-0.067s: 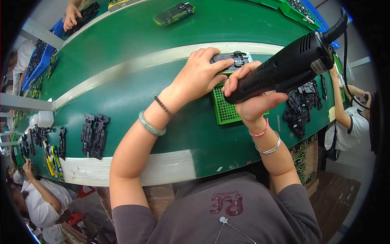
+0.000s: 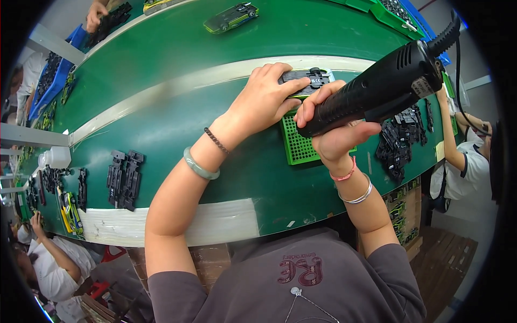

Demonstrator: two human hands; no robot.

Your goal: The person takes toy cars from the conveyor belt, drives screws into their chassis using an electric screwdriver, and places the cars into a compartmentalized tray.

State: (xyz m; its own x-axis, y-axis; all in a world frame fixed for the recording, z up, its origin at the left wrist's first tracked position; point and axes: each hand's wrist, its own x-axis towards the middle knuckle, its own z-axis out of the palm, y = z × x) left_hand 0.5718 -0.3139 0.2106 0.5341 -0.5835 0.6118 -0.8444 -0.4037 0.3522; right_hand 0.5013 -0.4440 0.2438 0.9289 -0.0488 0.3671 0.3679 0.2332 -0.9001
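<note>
Left hand: the left hand (image 2: 264,102) lies palm down, fingers stretched forward and pressed on the black toy-car chassis (image 2: 308,79), thumb along its near edge. Partly open, flat hold, not a fist.
Right hand: the right hand (image 2: 331,132) is closed round the black electric screwdriver (image 2: 377,91), fingers wrapped over the barrel, thumb underneath.
Screwdriver: tilted, cable end up toward the right, tip end down by the chassis; the tip itself is hidden behind the fingers.
Chassis: sits at the far edge of the green grid tray (image 2: 299,145), on the near side of the pale stripe across the green table (image 2: 177,124). Both hands touch or crowd it.
Tray: flat on the table, mostly covered by the right hand and the tool.
Wrists: a jade bangle (image 2: 199,166) and a dark bead bracelet (image 2: 216,141) on the left; a silver bangle (image 2: 358,196) and a pink band (image 2: 344,175) on the right.
Other parts: two black chassis pieces (image 2: 124,180) lie side by side, well to the left; a heap of black parts (image 2: 401,140) lies just right of the tool.
Finished cars: one green toy car (image 2: 231,17) on the far side of the table; a yellow-green toy car (image 2: 70,211) at the left end.
Other people: a second person's hand (image 2: 97,15) at the far left edge; another person's arm (image 2: 449,132) at the right.
</note>
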